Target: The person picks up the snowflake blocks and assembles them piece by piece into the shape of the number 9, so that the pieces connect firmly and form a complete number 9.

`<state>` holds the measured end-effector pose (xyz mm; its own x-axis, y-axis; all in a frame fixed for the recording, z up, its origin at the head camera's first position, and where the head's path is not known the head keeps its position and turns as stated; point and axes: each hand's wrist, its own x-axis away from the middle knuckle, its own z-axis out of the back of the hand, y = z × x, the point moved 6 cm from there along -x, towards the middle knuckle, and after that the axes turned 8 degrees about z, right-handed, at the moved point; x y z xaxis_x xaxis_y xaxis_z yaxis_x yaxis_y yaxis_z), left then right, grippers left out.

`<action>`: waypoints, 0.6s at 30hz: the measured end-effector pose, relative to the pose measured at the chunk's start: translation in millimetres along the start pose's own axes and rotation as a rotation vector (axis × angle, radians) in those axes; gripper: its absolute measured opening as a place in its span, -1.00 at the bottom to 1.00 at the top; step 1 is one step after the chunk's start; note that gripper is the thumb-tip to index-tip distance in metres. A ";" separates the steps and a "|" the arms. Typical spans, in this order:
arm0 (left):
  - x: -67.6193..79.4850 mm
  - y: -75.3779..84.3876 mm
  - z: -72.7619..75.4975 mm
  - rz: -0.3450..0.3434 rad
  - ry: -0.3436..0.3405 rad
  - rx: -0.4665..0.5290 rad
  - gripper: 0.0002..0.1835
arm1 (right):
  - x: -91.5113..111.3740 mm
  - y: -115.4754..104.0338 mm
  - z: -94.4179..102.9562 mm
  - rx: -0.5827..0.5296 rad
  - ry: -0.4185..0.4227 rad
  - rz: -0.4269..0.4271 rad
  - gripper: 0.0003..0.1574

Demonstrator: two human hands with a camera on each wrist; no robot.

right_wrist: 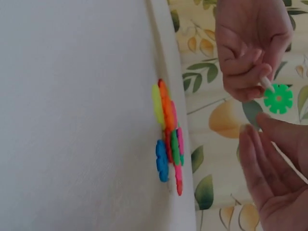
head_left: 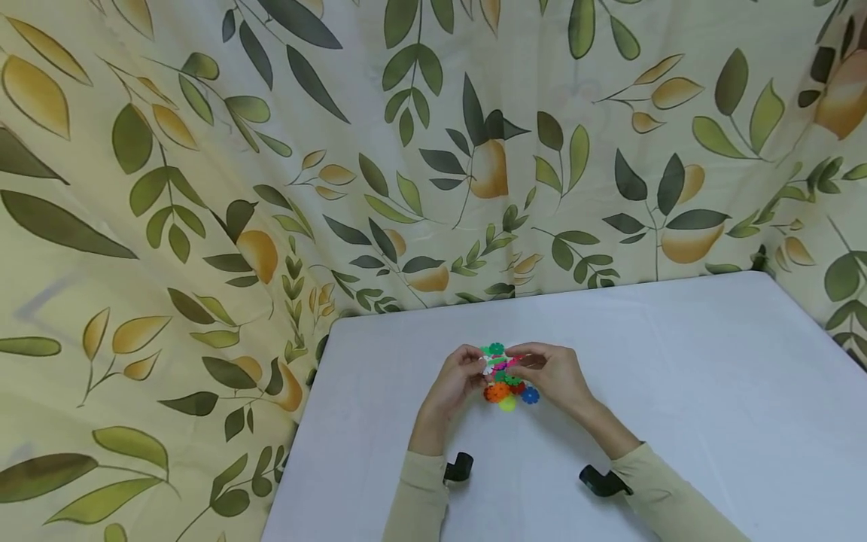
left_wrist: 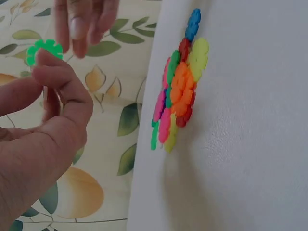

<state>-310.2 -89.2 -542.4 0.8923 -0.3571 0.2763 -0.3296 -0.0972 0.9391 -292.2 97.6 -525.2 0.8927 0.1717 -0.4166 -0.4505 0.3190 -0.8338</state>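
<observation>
A green notched plastic disc (left_wrist: 44, 52) is pinched between the thumb and index finger of my left hand (head_left: 457, 384). In the right wrist view the green disc (right_wrist: 278, 99) faces the camera, with a thin pale piece (right_wrist: 266, 83) beside it at the left fingertips; its shape is unclear. My right hand (head_left: 558, 376) is close by on the right. Its fingers (right_wrist: 257, 166) are extended, with nothing visible between them and the thumb. Under both hands lies a cluster of colourful discs, among them orange (head_left: 497, 392), blue (head_left: 530, 394) and yellow (head_left: 508, 404) ones.
The discs lie on a white-covered table (head_left: 677, 376). Behind it and to the left hangs a leaf-patterned curtain (head_left: 379, 150). Black devices (head_left: 460, 467) are worn at both wrists, by the beige sleeves (head_left: 416, 497).
</observation>
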 end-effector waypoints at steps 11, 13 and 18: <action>0.7 0.1 7.0 0.045 0.024 0.005 -0.93 | 1.4 19.1 -13.6 0.278 -0.200 -0.025 -0.62; 0.5 -0.5 8.1 0.047 0.022 0.014 -0.92 | 1.9 22.1 -17.2 0.324 -0.266 -0.017 -0.54; -0.5 -0.8 13.0 0.035 0.034 0.017 -0.95 | 3.3 26.6 -24.6 0.405 -0.376 0.051 -0.52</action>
<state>-314.3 -101.1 -545.9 0.8897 -0.3293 0.3162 -0.3662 -0.1014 0.9250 -301.0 83.8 -557.6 0.8379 0.4935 -0.2334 -0.5274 0.6216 -0.5791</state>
